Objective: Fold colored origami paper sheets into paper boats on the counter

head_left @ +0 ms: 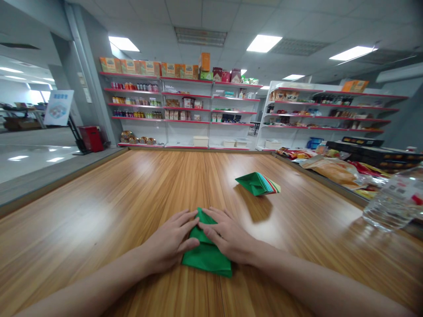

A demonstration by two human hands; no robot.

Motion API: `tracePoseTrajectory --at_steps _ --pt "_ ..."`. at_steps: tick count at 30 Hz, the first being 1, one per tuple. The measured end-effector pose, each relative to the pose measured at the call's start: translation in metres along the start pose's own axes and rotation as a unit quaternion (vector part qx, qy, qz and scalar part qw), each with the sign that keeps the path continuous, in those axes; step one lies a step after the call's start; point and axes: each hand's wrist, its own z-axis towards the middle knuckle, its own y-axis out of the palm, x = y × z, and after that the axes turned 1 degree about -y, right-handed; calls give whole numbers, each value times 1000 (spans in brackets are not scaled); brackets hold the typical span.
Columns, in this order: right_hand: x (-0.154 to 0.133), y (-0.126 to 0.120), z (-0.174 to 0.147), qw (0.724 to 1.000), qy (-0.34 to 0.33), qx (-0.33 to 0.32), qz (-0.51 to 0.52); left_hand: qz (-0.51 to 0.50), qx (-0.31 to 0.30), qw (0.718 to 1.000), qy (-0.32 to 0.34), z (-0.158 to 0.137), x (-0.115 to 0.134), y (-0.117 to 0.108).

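Note:
On the wooden table in front of me lies a folded sheet of green paper (208, 257), its narrow tip pointing away from me. My left hand (173, 240) rests along its left edge, fingers stretched out and fingertips on the upper part. From the other side my right hand (228, 233) lies over the right edge, its fingers also extended and pressing near the tip. The hands almost meet at the top and hide part of the folds. Farther off to the right stands a folded paper piece (257, 184), green with layered coloured edges.
A clear plastic bottle (390, 202) lies near the table's right side. Beyond that edge are snack packets (337, 169) and dark boxes (373, 152). Stocked shelves (185, 94) line the back, with a sign board (58, 108) and a red bin (91, 138) at left.

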Motion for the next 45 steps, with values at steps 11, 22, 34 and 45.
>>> tracePoseTrajectory --at_steps 11,22,34,45 --pt "23 11 8 982 65 168 57 12 55 995 -77 -4 -1 8" --pt "24 12 8 982 -3 134 131 -436 101 889 -94 3 -4 17" --pt "23 4 8 945 -89 117 293 -429 228 873 51 4 15 -10" --pt "24 -3 2 995 -99 3 26 -87 30 989 112 3 -13 -14"
